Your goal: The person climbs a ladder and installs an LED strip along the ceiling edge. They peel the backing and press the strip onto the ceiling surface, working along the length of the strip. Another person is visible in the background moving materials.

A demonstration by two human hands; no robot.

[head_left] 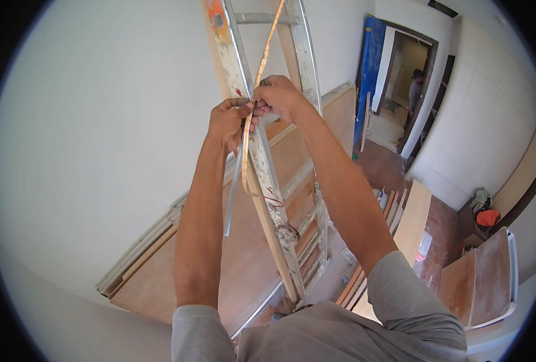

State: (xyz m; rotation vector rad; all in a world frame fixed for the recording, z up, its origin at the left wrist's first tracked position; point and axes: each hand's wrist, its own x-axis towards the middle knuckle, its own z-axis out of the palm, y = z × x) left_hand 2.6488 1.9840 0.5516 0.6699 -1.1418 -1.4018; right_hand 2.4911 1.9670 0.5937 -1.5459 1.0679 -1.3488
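Both your hands meet in front of the left rail of the paint-spattered metal ladder (271, 190). Your left hand (224, 125) is closed, thumb and fingers pinching the narrow, flexible orange-and-white strip (270, 47) together with the slim, straight grey metal length (233, 196). Your right hand (279, 98) is curled just beside it, fingertips at the strip; you can't tell exactly what they press, because the fingers hide it.

The strip rises above your hands and hangs below them to a curled near end, beside the ladder rail. That loose tail could catch on the ladder or the looped dark wire (288, 231) tied around it if you pull carelessly. Bending the strip sharply at your pinch could crease it. If your left grip slackens, the metal length could slide down toward the large brown boards (244, 241) leaning against the wall.
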